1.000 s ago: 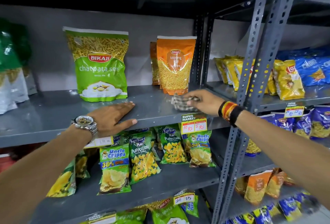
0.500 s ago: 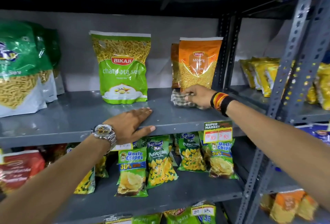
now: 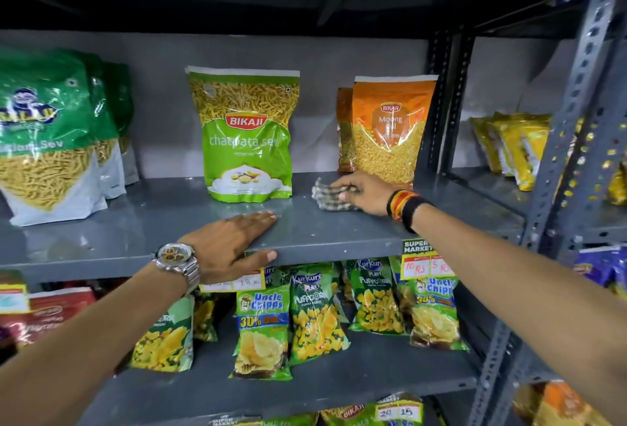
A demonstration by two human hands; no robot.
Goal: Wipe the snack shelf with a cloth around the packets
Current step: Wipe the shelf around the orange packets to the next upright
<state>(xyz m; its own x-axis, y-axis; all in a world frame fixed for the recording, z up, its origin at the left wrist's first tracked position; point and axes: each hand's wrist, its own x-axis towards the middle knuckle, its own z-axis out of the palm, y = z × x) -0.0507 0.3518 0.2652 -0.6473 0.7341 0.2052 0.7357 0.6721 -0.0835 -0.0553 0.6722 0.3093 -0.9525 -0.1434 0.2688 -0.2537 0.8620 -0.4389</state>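
My right hand (image 3: 364, 193) presses a crumpled checked cloth (image 3: 330, 198) onto the grey snack shelf (image 3: 135, 222), just in front of the orange Bikaji packet (image 3: 390, 130). The cloth lies between that packet and the green Bikaji sev packet (image 3: 246, 135), which stands upright mid-shelf. My left hand (image 3: 230, 242) rests flat on the shelf's front edge with the fingers spread and the thumb hooked under the lip, holding nothing. It sits below the green packet.
Green-and-white sev packets (image 3: 51, 140) stand at the shelf's left end. Small chip and puffcorn packets (image 3: 315, 317) fill the shelf below. A perforated steel upright (image 3: 573, 113) divides off the right bay with yellow packets (image 3: 515, 150). Price tags (image 3: 424, 259) hang on the edge.
My right hand has slid the cloth leftward along the shelf, from the front right corner to the gap before the orange packet. The view shifted left. My left hand stayed on the shelf edge.
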